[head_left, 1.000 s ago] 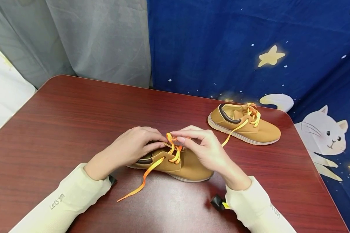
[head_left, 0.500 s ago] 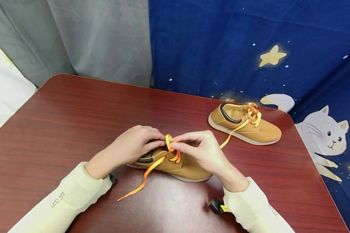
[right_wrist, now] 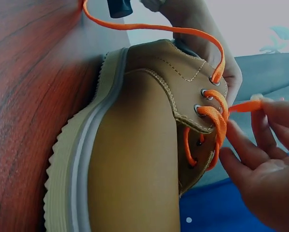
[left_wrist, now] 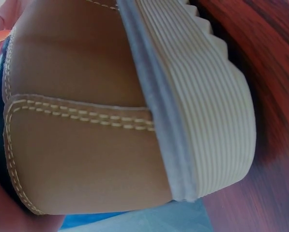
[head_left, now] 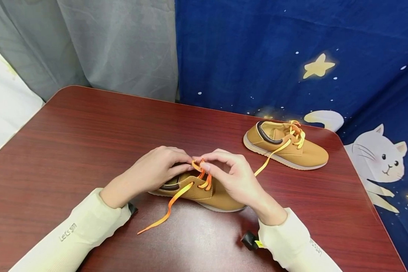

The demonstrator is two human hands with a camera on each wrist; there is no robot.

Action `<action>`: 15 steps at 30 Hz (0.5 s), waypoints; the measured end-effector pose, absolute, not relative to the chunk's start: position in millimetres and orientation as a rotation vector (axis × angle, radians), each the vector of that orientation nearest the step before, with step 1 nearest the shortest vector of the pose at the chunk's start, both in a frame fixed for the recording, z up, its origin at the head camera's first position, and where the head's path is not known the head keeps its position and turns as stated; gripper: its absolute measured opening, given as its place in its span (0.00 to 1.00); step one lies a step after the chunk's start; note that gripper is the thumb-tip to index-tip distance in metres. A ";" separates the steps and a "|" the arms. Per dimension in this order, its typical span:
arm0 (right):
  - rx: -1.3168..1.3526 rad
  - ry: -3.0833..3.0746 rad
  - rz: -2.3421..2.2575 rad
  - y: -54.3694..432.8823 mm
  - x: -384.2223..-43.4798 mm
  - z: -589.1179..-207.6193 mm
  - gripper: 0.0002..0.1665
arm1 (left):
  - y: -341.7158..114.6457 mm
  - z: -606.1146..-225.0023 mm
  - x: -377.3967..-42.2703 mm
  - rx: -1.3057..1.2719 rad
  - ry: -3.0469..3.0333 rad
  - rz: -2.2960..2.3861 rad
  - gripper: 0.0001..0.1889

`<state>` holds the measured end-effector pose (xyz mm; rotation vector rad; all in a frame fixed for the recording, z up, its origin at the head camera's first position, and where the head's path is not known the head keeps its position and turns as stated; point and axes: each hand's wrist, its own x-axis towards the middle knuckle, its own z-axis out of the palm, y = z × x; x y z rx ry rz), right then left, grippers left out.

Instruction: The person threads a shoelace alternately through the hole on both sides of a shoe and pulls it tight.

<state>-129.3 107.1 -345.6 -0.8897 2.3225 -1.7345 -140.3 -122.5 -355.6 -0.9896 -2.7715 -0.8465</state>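
Observation:
A tan shoe (head_left: 224,194) with orange-yellow laces sits on the table, toe to the right. My left hand (head_left: 149,173) reaches over its opening, thumb and forefinger pinching at the top of the tongue; those fingertips are partly hidden. With thumb and forefinger my right hand (head_left: 239,177) pinches the shoelace (head_left: 196,165), raised in a small loop above the eyelets. In the right wrist view a short stretch of orange lace (right_wrist: 246,106) runs taut from the eyelets to the right fingertips. One loose lace end (head_left: 163,219) trails onto the table toward me. The left wrist view shows the shoe's heel (left_wrist: 86,164).
A matching shoe (head_left: 312,153) stands at the back right of the reddish-brown table (head_left: 122,124), its lace loosely threaded. Another lace stretch (head_left: 263,166) lies between the two shoes. Behind the table hang a grey curtain (head_left: 122,49) and a blue curtain (head_left: 238,56).
My right hand has shifted slightly left and closer to the left fingertips. The lace loop, upright before, now sits lower between both hands. The left hand and both shoes have stayed nearly in place.

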 end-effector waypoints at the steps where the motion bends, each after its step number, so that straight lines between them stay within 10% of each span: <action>1: -0.883 2.333 -1.727 107.2 -128.8 -345.4 0.10 | -122.4 -355.4 -140.3 -0.987 -2.774 -0.846 0.07; 15: -0.629 2.437 -1.589 99.4 -122.8 -344.3 0.12 | -119.8 -354.2 -138.4 -0.877 -2.810 -0.880 0.07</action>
